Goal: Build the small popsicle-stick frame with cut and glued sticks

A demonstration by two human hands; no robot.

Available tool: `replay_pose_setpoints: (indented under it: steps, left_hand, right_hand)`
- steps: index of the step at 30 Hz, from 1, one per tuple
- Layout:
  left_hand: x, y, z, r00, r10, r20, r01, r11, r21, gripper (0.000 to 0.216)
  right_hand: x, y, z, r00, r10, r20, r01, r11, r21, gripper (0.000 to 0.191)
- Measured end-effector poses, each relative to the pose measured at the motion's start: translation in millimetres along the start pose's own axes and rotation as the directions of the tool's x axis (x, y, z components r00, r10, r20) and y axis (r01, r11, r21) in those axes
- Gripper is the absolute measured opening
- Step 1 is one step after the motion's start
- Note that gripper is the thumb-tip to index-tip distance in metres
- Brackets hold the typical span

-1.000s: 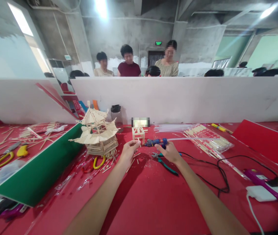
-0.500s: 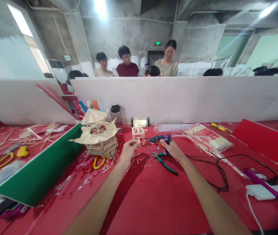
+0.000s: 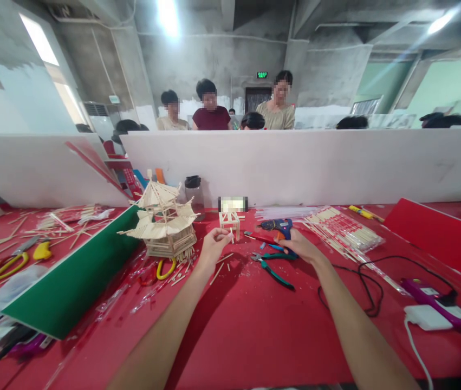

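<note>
My left hand [image 3: 214, 245] pinches a short wooden stick [image 3: 232, 234] upright beside a small frame of wooden sticks [image 3: 229, 218]. My right hand [image 3: 304, 246] has its fingertips closed at the near end of a slim red tool [image 3: 260, 236] with a dark tip; its exact kind is unclear. Just behind those fingers is a blue glue gun [image 3: 274, 223], its nozzle towards the left and its grip partly hidden by my hand. Green-handled pliers [image 3: 277, 275] lie in front, close to my right hand. Left of my left hand stands a tiered pavilion model [image 3: 165, 222] of sticks.
A green board [image 3: 76, 276] leans at the left, scissors [image 3: 165, 268] near it. Bundled sticks [image 3: 344, 230] lie at the right. A black cable [image 3: 380, 292] loops near a purple power strip [image 3: 429, 298]. Behind are a dark-lidded bottle [image 3: 193, 192] and white partition [image 3: 295, 162]; people stand beyond.
My right hand has let go of the glue gun, which now sits slightly farther right, and has moved to the red tool. My left hand keeps its stick beside the small frame.
</note>
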State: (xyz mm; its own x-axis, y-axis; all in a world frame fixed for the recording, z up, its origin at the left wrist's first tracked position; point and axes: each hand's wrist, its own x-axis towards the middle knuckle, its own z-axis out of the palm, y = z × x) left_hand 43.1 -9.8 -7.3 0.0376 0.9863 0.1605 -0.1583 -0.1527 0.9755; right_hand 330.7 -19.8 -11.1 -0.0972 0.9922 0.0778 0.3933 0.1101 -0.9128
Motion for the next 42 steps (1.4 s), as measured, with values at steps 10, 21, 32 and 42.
replay_pose_setpoints:
  steps: [10,21,32,42]
  left_hand:
    - [-0.6,5.0,4.9,0.999,0.054,0.000,-0.054,0.997,-0.047,0.035]
    - [0.6,2.6,4.4,0.999,0.046,-0.028,-0.047,0.997,-0.054,0.036]
    - [0.8,-2.9,4.1,0.999,0.050,-0.019,-0.051,0.997,-0.055,0.033]
    - [-1.6,-0.5,6.2,0.999,0.016,-0.040,-0.019,0.997,-0.080,0.036]
  right_hand:
    - [4.5,-10.3,45.5,0.991,-0.063,0.121,0.076,0.992,-0.101,0.010]
    - [-5.5,-14.1,41.4,0.988,-0.036,0.152,-0.019,0.939,0.343,0.043]
    - [-2.2,-17.5,49.3,0.997,-0.072,0.025,0.066,0.981,0.181,0.044]
    - [-2.7,-16.6,47.4,0.994,-0.096,0.043,0.091,0.991,0.096,0.045]
